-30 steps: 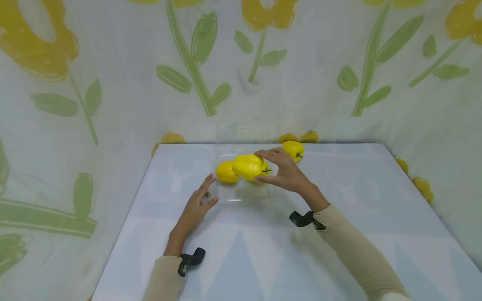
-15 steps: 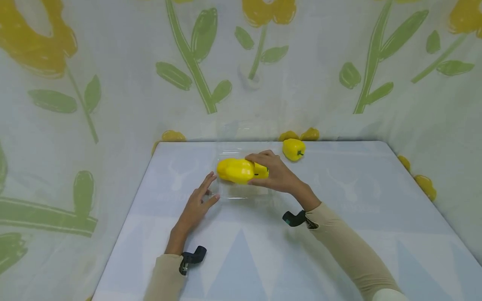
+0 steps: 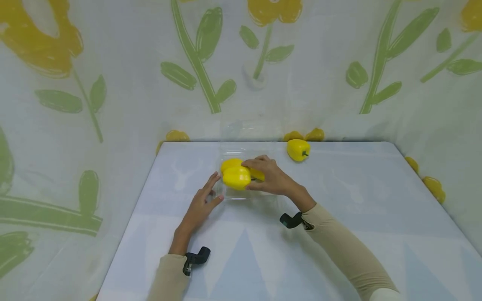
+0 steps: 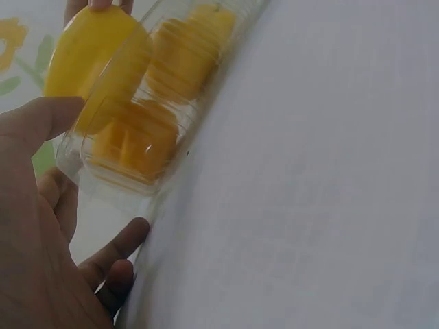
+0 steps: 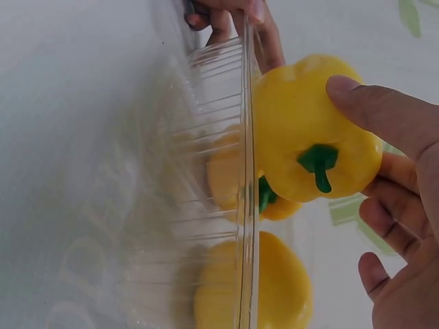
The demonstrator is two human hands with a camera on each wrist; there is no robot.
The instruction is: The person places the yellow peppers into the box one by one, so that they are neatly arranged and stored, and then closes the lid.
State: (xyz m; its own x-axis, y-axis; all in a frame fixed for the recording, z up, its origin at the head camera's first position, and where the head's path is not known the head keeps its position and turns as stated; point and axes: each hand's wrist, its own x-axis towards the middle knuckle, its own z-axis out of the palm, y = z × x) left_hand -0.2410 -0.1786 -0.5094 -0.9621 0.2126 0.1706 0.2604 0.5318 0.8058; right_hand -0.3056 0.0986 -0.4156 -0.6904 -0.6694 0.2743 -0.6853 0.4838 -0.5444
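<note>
Four yellow peppers are showing from the head view: one is being held, two are lying in one clear box (image 3: 241,199), and one is sitting alone. The right hand (image 3: 271,175) is gripping the held pepper (image 3: 236,178), thumb on one side and fingers on the other, over the left part of the box, and its lower part is showing through the clear wall in the left wrist view. The left-hand pepper (image 3: 230,162) is lying just beyond it, while the right-hand pepper (image 3: 258,174) is peeking out by the right hand. The loose pepper (image 3: 297,150) is resting at the table's (image 3: 376,200) far edge, to the right of the box. The left hand (image 3: 198,205) is holding its fingers loosely spread, gripping nothing, just by the box's left side.

And here's the change: since a second ago the held pepper is travelling left and nearer, the right hand going with it, and it is now sinking lower. The left hand is keeping its place by the box, and the loose pepper is staying put.
</note>
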